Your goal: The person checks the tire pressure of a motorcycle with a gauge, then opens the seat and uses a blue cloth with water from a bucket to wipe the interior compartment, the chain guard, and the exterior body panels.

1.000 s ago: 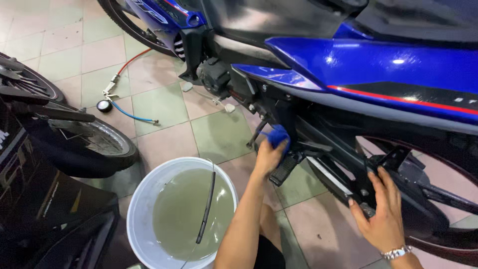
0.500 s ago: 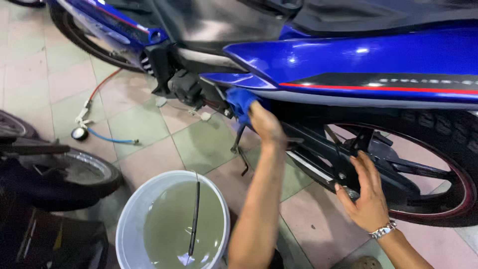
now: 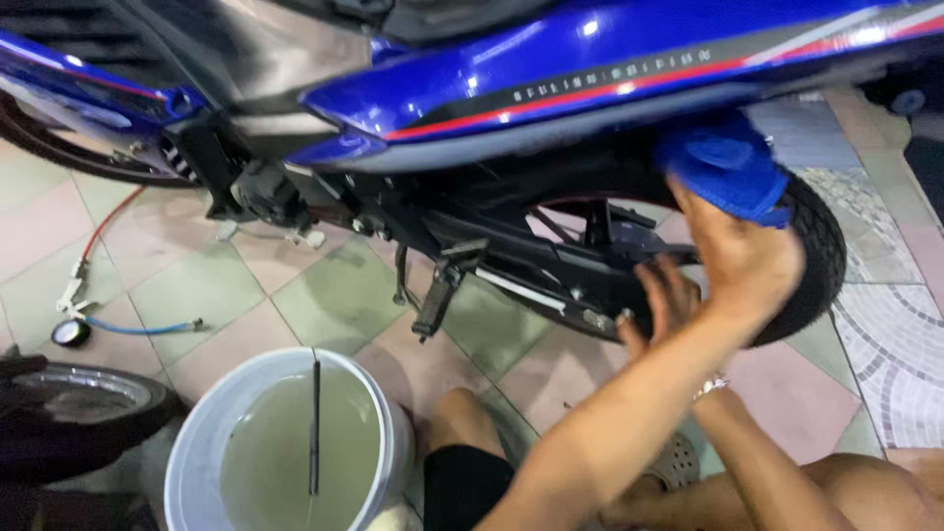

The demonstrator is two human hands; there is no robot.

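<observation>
Blue cloth (image 3: 726, 169) now gripped in left hand (image 3: 742, 258) up against the rear tyre (image 3: 821, 258) under the motorcycle's blue tail panel (image 3: 590, 74), moved rearward from the footpeg area, right hand (image 3: 661, 300) open on the swingarm behind it, white water bucket (image 3: 197, 447) nearest

A white bucket (image 3: 285, 447) of murky water sits at about 7 o'clock on the tiled floor (image 3: 324, 295), its thin dark handle (image 3: 315, 428) lying across the water. At 9 o'clock a round gauge (image 3: 69, 332) lies on the tiles, a blue hose (image 3: 143, 327) running right from it and a red hose (image 3: 106, 224) leading up toward 10 o'clock. A second wheel (image 3: 74, 413) shows at the left edge, just beside the bucket. Patterned paving (image 3: 890, 344) lies at 3 o'clock.
</observation>
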